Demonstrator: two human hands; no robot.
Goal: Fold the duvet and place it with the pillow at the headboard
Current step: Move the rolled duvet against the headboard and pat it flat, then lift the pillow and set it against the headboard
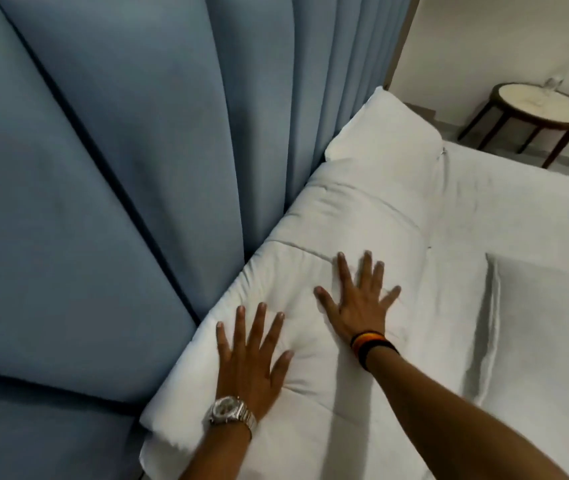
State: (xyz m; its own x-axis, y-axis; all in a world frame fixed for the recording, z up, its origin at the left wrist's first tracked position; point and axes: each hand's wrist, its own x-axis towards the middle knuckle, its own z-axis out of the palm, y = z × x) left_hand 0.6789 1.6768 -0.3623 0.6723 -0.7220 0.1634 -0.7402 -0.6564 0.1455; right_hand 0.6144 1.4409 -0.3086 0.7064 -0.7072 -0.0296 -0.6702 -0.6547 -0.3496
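Blue padded fabric headboard (103,185), built of tall vertical panels separated by dark seams, fills the left half of the head view. White sheeted mattress (525,216) extends from the headboard's base toward the right. Folded white quilted duvet (341,216) lies as a long bundle along the foot of the headboard, its left edge touching the panels; stitched seams cross its top. White rectangular pillow (390,133) rests at the far end of the duvet, partly overlapping it and leaning against the headboard. A second white pillow with a flat border (546,323) lies flat on the mattress at right, apart from the duvet. Round side table with dark wooden legs and a pale top (541,105) stands on the floor beyond the bed, near the cream wall; a clear glass bottle (560,76) stands on it.

Left hand (251,362), palm down with fingers spread, presses flat on the near end of the duvet and grasps nothing; a silver metal wristwatch (231,412) circles its wrist. Right hand (359,303), likewise flat and spread, rests on the duvet just beyond the left hand, gripping nothing; a black-and-orange banded wristband (371,344) sits at its wrist.
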